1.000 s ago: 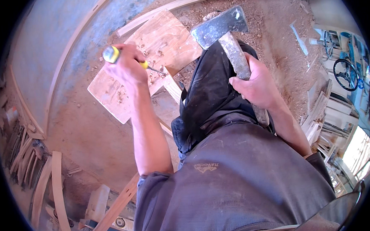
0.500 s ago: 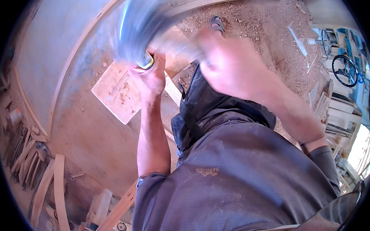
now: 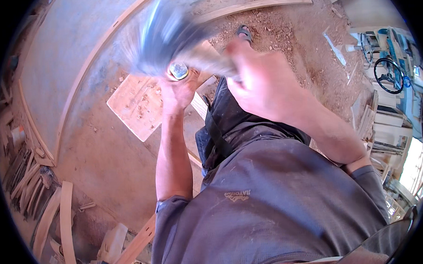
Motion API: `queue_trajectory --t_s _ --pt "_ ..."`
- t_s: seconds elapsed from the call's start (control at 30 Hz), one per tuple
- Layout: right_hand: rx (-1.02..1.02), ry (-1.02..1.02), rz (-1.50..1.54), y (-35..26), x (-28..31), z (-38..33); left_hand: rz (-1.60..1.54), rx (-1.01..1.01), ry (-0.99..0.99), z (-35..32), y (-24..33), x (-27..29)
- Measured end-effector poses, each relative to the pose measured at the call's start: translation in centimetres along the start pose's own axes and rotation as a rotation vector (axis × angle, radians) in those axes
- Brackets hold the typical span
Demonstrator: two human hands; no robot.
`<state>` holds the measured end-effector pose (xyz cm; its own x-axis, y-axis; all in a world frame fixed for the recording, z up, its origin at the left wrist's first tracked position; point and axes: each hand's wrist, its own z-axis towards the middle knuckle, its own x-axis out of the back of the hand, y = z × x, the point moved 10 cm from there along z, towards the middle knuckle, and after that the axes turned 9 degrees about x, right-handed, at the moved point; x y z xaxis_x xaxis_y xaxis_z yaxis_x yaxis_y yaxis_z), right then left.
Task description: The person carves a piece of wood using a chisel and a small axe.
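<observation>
My right hand (image 3: 263,81) is wrapped round the pale handle of a hammer (image 3: 209,61). Motion smears its grey head into a broad streak above my left hand (image 3: 177,96). That left hand is closed round a chisel (image 3: 178,70), of which only the round metal-capped butt with a yellowish rim shows. Its blade is hidden, so I cannot tell where the tip rests. Below and left of the hand lies a flat wooden board (image 3: 135,109) with wood chips scattered on it. The hammer blur partly covers another pale piece of wood beyond the hand.
Long curved wooden strips (image 3: 90,61) lie on the dusty floor at left and far side. Wood offcuts (image 3: 27,185) are piled at the left edge. A sandaled foot (image 3: 244,33) stands beyond my right hand. Blue machinery with a black handwheel (image 3: 389,75) is at the right.
The chisel butt has shifted slightly right and now faces upward more. The hammer head remains a blur over the left hand, and my right hand has moved only a little.
</observation>
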<state>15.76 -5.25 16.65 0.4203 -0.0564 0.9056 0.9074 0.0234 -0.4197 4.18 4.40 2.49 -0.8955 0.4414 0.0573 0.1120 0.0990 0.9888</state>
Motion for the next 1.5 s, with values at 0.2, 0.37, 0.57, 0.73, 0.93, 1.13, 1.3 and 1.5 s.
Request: queue_trajectory --t_s 0.2,0.37,0.57,0.73,0.93,1.13,1.3,1.5 --pt "0.100 -0.058 -0.049 -0.1 -1.8 -0.7 0.147 -0.245 -0.096 0.6 0.8 0.0" --pt "-0.001 0.047 0.089 -1.2 0.5 -0.7 0.148 0.125 -0.171 0.7 -2.6 -0.2" --pt "-0.035 -0.117 0.167 1.3 -3.2 -1.6 -0.160 0.025 0.126 0.8 -3.6 4.4" --pt "-0.333 -0.183 0.332 5.5 -6.0 -6.3 -0.533 0.017 0.362 -0.3 -4.3 7.4" --pt "-0.589 -0.262 0.358 9.8 -9.7 -12.4 -0.262 -0.130 0.428 -2.3 -2.1 5.3" --pt "-0.762 -0.369 0.425 11.6 -10.6 -14.2 -0.390 -0.140 0.178 -2.0 1.1 4.8" --pt "-0.756 -0.382 0.447 12.2 -11.2 -13.4 -0.397 -0.232 0.053 0.2 6.6 6.8" --pt "-0.722 -0.402 0.505 12.5 -12.1 -12.6 -0.529 -0.140 0.117 0.9 1.3 9.7"
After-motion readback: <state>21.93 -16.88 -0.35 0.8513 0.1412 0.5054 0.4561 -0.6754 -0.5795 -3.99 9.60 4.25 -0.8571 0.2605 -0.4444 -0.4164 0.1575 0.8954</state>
